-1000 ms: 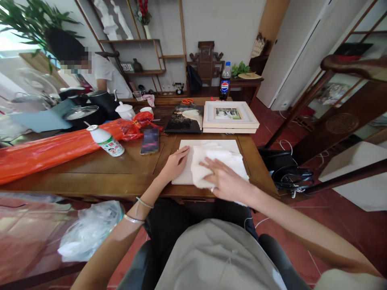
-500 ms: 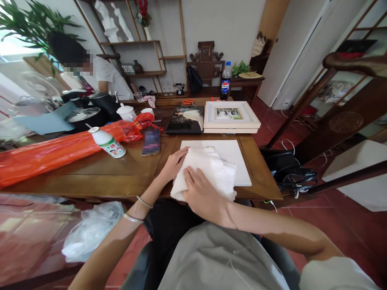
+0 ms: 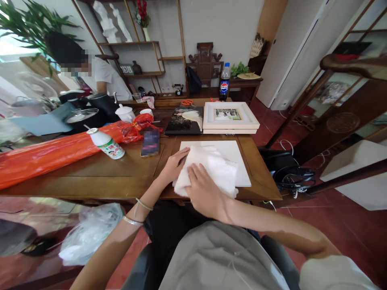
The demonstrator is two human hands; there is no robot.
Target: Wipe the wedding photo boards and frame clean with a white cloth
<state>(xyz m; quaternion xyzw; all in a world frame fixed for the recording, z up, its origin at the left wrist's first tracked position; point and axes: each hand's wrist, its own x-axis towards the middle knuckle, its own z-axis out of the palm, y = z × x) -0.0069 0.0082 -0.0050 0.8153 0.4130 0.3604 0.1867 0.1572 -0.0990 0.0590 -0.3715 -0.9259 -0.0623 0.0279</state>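
A white towel-like cloth (image 3: 222,173) lies bunched and folded over a flat white board (image 3: 240,169) near the table's front edge. My right hand (image 3: 204,189) grips the cloth from above, its fingers bent onto the fabric and pressing it down; the thumb is hidden. At the board's upper left, my left hand (image 3: 174,164) lies with fingers stretched out beside the cloth, the fingertips by its top corner. Whether those fingertips touch the cloth or only the board, I cannot tell. The cloth covers much of the board's left part.
Behind the board stand a framed photo (image 3: 231,125) and a dark picture panel (image 3: 181,125). A phone (image 3: 150,143), a white bottle (image 3: 105,144), a long orange-wrapped bundle (image 3: 60,151) and a cola bottle (image 3: 224,82) are on the wooden table (image 3: 142,173). Another person (image 3: 107,76) sits at far left.
My right hand and the cloth have shifted slightly to the right over the board. My left hand has stayed almost in place.
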